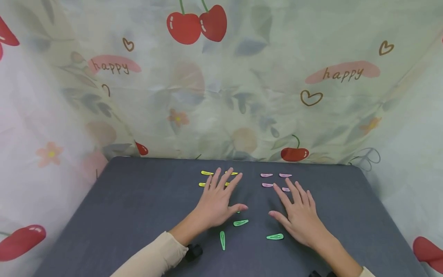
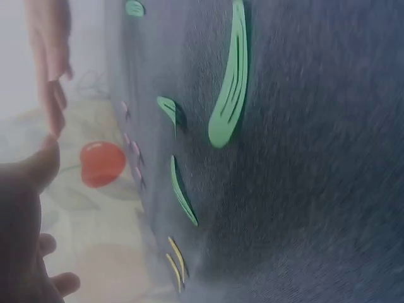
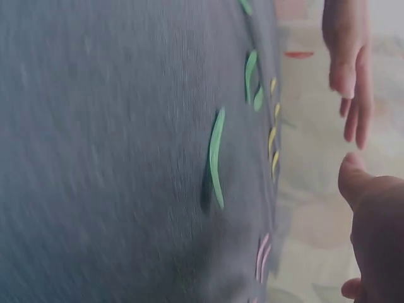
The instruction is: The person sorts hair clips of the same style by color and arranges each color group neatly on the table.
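Note:
My left hand [image 1: 215, 204] hovers with spread, straight fingers over the yellow hair clips [image 1: 206, 172], partly covering them. My right hand [image 1: 302, 220] is likewise spread, its fingertips close to the pink hair clips [image 1: 266, 175]. Both hands hold nothing. Nearer the front lie green hair clips: one [image 1: 222, 241] points toward the front edge, another [image 1: 240, 222] sits below the left thumb, and a third [image 1: 275, 237] lies left of the right wrist. A further green bit shows by the left thumb, mostly hidden. In the left wrist view a green clip [image 2: 230, 82] appears large.
A dark grey cloth-covered table [image 1: 145, 200] bears the clips, with the yellow group at back left and the pink group at back right. Behind it hangs a printed curtain [image 1: 221, 104] with cherries and hearts. A black object [image 1: 194, 252] sits at the left wrist.

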Demonstrator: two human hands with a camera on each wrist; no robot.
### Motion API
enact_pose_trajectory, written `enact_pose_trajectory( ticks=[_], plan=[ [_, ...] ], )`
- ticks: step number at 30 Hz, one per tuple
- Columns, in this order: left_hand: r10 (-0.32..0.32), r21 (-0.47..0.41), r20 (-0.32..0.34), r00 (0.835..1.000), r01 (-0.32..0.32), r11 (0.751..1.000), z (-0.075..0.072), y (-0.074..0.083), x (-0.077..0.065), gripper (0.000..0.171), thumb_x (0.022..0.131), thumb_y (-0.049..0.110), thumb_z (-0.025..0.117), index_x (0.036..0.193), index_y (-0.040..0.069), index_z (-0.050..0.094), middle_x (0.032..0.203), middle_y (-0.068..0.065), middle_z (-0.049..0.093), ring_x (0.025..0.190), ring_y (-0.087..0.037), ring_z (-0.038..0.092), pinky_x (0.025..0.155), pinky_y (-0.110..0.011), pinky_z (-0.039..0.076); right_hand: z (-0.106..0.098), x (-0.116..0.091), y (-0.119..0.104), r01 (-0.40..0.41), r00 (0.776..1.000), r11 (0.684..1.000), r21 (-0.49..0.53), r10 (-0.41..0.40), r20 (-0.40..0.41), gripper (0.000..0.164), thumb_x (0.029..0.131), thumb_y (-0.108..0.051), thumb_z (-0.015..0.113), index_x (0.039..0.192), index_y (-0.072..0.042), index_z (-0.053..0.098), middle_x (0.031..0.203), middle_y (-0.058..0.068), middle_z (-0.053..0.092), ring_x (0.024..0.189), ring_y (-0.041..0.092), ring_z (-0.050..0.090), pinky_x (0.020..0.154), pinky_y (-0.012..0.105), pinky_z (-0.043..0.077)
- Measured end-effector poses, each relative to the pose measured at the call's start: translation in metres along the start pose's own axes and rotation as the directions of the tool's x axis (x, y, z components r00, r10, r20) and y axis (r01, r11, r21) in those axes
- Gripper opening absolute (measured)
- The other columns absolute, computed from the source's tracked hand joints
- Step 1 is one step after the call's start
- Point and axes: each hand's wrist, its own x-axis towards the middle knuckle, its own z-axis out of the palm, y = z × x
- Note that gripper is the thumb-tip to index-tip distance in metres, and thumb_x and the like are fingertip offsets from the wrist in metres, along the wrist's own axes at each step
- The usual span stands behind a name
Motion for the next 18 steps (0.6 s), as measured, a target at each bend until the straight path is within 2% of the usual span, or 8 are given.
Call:
enact_pose_trajectory(
  ticks=[6,9,12,18],
  plan=[
    [-0.021,-0.082,-0.019,1.000,0.019,0.996,0.006,-0.002,-0.009,0.094,0.087,0.066,0.069,0.162,0.033,0.024,0.167,-0.007,0.028,0.154,-0.039,0.026,0.119,-0.062,0.027,0.007,-0.017,-0.013,-0.002,1.000,0.999,0.054,0.002,0.001,0.078,0.092,-0.056,0.068,0.158,-0.031,0.036,0.161,0.016,0.032,0.141,0.045,0.033,0.103,0.067,0.033],
    [-0.049,-0.174,0.018,0.999,0.052,0.983,0.010,-0.004,-0.012,0.093,0.085,0.058,0.076,0.161,0.031,0.029,0.162,-0.008,0.035,0.146,-0.037,0.033,0.112,-0.061,0.033,0.010,-0.024,-0.018,-0.028,1.000,0.995,0.092,0.027,0.013,0.076,0.088,-0.052,0.074,0.154,-0.031,0.044,0.146,0.013,0.044,0.125,0.037,0.043,0.096,0.057,0.038],
    [-0.073,-0.261,0.063,0.995,0.087,0.961,0.016,-0.007,-0.015,0.091,0.084,0.050,0.081,0.159,0.029,0.034,0.155,-0.009,0.042,0.137,-0.034,0.038,0.108,-0.059,0.035,0.014,-0.031,-0.020,-0.037,0.999,0.990,0.137,0.038,-0.003,0.070,0.084,-0.046,0.080,0.147,-0.028,0.054,0.125,0.006,0.049,0.108,0.025,0.045,0.091,0.047,0.040],
    [-0.081,-0.334,0.124,0.989,0.118,0.935,0.023,-0.013,-0.013,0.078,0.086,0.041,0.082,0.153,0.023,0.047,0.138,-0.008,0.053,0.120,-0.026,0.044,0.103,-0.050,0.042,0.020,-0.041,-0.019,-0.056,0.998,0.964,0.261,0.061,-0.011,0.048,0.083,-0.036,0.083,0.128,-0.028,0.067,0.108,-0.007,0.052,0.100,0.010,0.043,0.086,0.033,0.043]
  ],
)
